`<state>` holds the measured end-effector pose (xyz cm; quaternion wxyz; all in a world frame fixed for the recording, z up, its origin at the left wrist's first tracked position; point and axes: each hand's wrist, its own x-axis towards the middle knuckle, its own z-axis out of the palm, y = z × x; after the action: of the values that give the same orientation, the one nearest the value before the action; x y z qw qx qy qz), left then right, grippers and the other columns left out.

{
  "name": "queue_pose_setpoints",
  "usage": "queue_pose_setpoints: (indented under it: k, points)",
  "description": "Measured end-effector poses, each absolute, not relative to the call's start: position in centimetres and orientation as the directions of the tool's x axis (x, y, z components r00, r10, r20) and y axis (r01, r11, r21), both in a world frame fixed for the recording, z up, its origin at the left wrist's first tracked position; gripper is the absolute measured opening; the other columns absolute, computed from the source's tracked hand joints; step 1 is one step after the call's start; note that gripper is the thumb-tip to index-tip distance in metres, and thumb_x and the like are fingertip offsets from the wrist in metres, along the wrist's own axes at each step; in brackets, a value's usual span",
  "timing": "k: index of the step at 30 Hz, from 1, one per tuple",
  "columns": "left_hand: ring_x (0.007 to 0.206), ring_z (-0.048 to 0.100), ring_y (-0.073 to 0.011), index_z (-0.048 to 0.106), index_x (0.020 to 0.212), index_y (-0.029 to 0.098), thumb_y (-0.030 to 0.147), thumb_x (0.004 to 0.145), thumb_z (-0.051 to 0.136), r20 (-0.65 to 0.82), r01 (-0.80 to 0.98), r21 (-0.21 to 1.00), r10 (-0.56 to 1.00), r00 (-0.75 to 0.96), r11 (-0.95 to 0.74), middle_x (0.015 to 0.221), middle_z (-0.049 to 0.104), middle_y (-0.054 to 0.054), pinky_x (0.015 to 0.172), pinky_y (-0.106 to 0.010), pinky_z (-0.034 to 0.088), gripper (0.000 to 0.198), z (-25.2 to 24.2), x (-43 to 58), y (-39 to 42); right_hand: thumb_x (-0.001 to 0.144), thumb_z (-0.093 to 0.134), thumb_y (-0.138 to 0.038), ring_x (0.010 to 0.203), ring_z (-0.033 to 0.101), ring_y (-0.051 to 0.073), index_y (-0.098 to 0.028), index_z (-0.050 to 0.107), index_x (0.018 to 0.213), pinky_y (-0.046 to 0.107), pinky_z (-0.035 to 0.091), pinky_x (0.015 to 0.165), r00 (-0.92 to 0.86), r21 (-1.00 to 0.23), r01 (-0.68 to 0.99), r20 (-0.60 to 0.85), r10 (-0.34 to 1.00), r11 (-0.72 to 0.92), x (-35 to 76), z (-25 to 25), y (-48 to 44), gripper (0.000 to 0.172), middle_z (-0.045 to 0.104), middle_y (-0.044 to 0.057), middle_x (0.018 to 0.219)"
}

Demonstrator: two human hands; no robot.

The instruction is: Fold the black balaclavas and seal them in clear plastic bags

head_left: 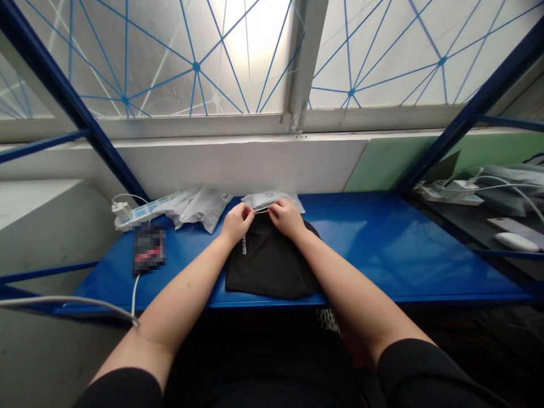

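Observation:
A folded black fabric item (272,266) with small white lettering on its left side lies flat on the blue table (374,255). At its far edge, my left hand (238,222) pinches one end of a thin white cord (261,212) between thumb and fingers. My right hand (287,219) pinches the same cord a short way to the right, its wrist over the fabric. The stretch of cord between my fingertips is nearly straight. Just beyond my hands lies a clear plastic bag (266,198). Whether the cord runs into the fabric I cannot tell.
Crumpled plastic bags (202,208) and a power strip (144,212) lie at the back left. Nearer is a dark blurred device (148,249) with a white cable (135,294) passing by my left forearm. Blue frame posts (442,136) flank the table; a white mouse (516,242) is at right.

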<state>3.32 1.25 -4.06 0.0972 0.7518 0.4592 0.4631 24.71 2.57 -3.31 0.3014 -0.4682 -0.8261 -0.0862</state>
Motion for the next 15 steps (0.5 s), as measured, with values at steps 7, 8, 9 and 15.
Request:
queue_pose_setpoints:
  k: [7, 8, 9, 15]
  points:
    - [0.065, 0.057, -0.0149, 0.056, 0.076, 0.020, 0.028, 0.091, 0.060, 0.623, 0.636, 0.528, 0.766, 0.161, -0.563, 0.072, 0.061, -0.001, 0.063, -0.028, 0.045, 0.017, -4.03, 3.78, 1.32, 0.099, 0.045, -0.017, 0.101, 0.062, 0.024, -0.019, 0.071, 0.119, 0.033, 0.045, 0.089, -0.422, -0.118, 0.822, 0.532, 0.734, 0.558, 24.62, -3.18, 2.49, 0.033, 0.069, 0.011, 0.118]
    - [0.064, 0.056, -0.0145, 0.056, 0.076, 0.020, 0.028, 0.091, 0.060, 0.624, 0.631, 0.533, 0.766, 0.157, -0.564, 0.071, 0.060, 0.000, 0.063, -0.028, 0.045, 0.017, -3.96, 3.81, 1.26, 0.099, 0.046, -0.017, 0.104, 0.061, 0.025, -0.019, 0.072, 0.118, 0.036, 0.045, 0.093, -0.433, -0.096, 0.820, 0.542, 0.720, 0.565, 24.59, -3.08, 2.51, 0.032, 0.069, 0.012, 0.118]
    - [0.064, 0.056, -0.0142, 0.056, 0.075, 0.020, 0.028, 0.090, 0.060, 0.624, 0.623, 0.540, 0.766, 0.155, -0.566, 0.071, 0.060, 0.000, 0.063, -0.028, 0.045, 0.017, -3.88, 3.85, 1.19, 0.099, 0.046, -0.017, 0.108, 0.060, 0.026, -0.019, 0.072, 0.117, 0.037, 0.044, 0.096, -0.439, -0.080, 0.818, 0.554, 0.707, 0.570, 24.56, -2.98, 2.52, 0.032, 0.070, 0.012, 0.119]
    - [0.062, 0.053, -0.0126, 0.055, 0.077, 0.020, 0.026, 0.091, 0.059, 0.644, 0.559, 0.537, 0.735, 0.212, -0.632, 0.070, 0.058, 0.002, 0.061, -0.026, 0.044, 0.015, -3.56, 4.25, 0.75, 0.094, 0.053, -0.015, 0.120, 0.057, 0.028, -0.015, 0.059, 0.136, 0.038, 0.044, 0.101, -0.475, -0.052, 0.802, 0.550, 0.687, 0.596, 24.13, -2.79, 2.22, 0.042, 0.059, 0.014, 0.139]
